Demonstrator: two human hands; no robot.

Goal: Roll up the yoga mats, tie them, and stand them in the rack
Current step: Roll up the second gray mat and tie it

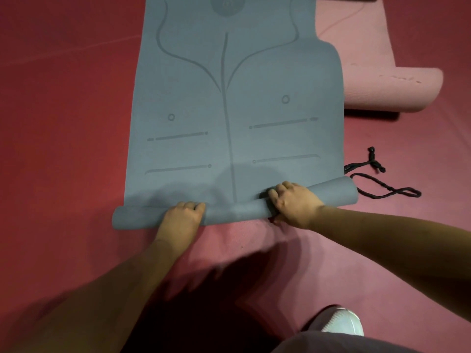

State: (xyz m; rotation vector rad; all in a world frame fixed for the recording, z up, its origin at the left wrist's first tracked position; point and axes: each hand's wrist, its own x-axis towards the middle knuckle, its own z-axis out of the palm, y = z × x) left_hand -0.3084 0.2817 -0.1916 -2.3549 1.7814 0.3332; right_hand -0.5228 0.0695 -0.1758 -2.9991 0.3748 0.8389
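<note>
Head view: left hand (181,218) and right hand (293,203) both grip rolled near end of grey-blue mat (229,110), fingers curled over it, black cord (382,186) just beside

So the long grey-blue rubber yoga mat (229,110) lies on the red padded floor (63,123), running away from the person, near end rolled into a tube. Both hands grip that roll, left hand (181,217) left of centre, right hand (293,202) right of centre. The pink foam yoga mat (382,90) sits behind-right, partly under the first one's edge. The black braided cord (377,184) lies just right of the roll, and the white sneaker (339,322) is nearest, bottom right.
</note>
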